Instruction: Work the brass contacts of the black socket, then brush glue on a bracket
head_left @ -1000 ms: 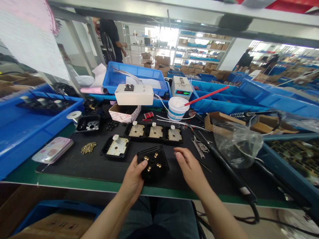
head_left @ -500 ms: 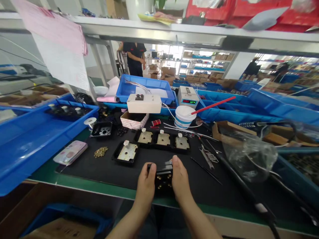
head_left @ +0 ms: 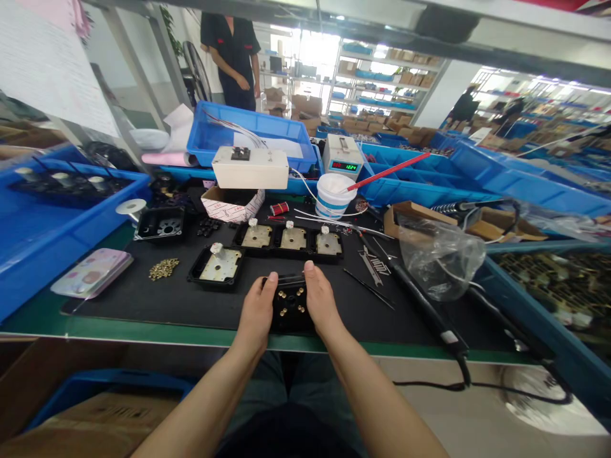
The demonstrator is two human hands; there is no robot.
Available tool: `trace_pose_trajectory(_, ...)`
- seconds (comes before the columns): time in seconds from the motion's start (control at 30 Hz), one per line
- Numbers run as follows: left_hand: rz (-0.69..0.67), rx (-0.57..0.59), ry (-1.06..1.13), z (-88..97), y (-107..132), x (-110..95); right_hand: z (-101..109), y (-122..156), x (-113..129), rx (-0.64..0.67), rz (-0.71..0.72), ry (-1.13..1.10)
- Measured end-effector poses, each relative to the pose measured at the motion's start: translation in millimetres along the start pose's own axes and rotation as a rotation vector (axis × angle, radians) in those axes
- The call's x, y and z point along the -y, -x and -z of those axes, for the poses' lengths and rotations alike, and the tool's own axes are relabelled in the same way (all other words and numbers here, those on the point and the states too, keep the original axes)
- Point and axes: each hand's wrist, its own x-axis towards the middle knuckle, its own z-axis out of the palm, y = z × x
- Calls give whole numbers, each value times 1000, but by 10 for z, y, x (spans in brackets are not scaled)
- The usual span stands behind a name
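Observation:
Both my hands grip a black plastic housing (head_left: pixel 289 304) with several brass inserts, near the front edge of the black mat (head_left: pixel 143 299). My left hand (head_left: pixel 255 313) closes on its left side, my right hand (head_left: pixel 321 304) on its right side, thumbs on top. Behind it a row of three black housings with metal plates (head_left: pixel 289 241) stands on the mat. One more such housing (head_left: pixel 217 268) lies to the left. A small heap of brass inserts (head_left: pixel 163 268) lies further left.
A white tub (head_left: pixel 333 195) with a red stick, a white box (head_left: pixel 251 168), a scale (head_left: pixel 342 157) and blue bins (head_left: pixel 42 222) ring the mat. A soldering tool (head_left: pixel 420 299) and plastic bag (head_left: pixel 442 254) lie right. A person (head_left: pixel 230 44) stands behind the bench.
My right hand came in from the right and took hold of the housing alongside my left. The housing moved toward the mat's front edge, held square between both hands.

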Motion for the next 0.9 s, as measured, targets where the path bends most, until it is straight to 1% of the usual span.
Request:
trace_pose_trajectory(0.1, 28, 39, 18, 42, 9, -23, 195, 55, 58, 214, -18, -54)
trace_pose_trajectory(0.17, 17, 95, -40, 118, 57, -26, 376, 134, 135, 389, -18, -71)
trace_pose_trajectory(0.23, -69, 217, -147, 220, 115, -17, 540, 222, 207, 564, -47, -84)
trace_pose_trajectory(0.27, -138, 296, -193, 272, 133, -13, 599, 258, 228, 584, -24, -35)
trace_pose_trajectory(0.33, -329, 404, -262, 361, 120, -19, 644, 284, 232, 592, 130, 71)
trace_pose_trajectory(0.4, -561, 441, -339, 430, 35, -56, 596, 238, 184, 563, 374, 166)
trace_pose_trajectory(0.43, -686, 450, -411, 461, -23, -84, 550, 193, 147, 549, 495, 213)
trace_pose_trajectory(0.5, -908, 485, -645, 528, -135, -141, 457, 90, 61, 551, 696, 321)
trace_pose_trajectory(0.53, -978, 509, -778, 566, -173, -163, 425, 47, 22, 575, 758, 386)
trace_pose_trajectory(0.57, -1015, 536, -899, 607, -193, -177, 409, 16, -9, 609, 786, 450)
trace_pose_trajectory(0.6, -1024, 554, -986, 651, -195, -182, 407, 1, -30, 645, 778, 505)
trace_pose_trajectory(0.63, -1028, 566, -1037, 693, -181, -179, 416, 2, -41, 670, 737, 553)
trace_pose_trajectory(0.67, -1032, 565, -1059, 732, -156, -169, 429, 15, -46, 671, 682, 584)
trace_pose_trajectory(0.73, -1075, 544, -1075, 791, -96, -135, 441, 51, -55, 621, 600, 618)
trace_pose_trajectory(0.8, -1119, 490, -1080, 825, -60, -99, 392, 58, -99, 565, 599, 612)
trace_pose_trajectory(0.9, -1173, 324, -1108, 890, -86, -100, 178, -26, -258, 504, 684, 635)
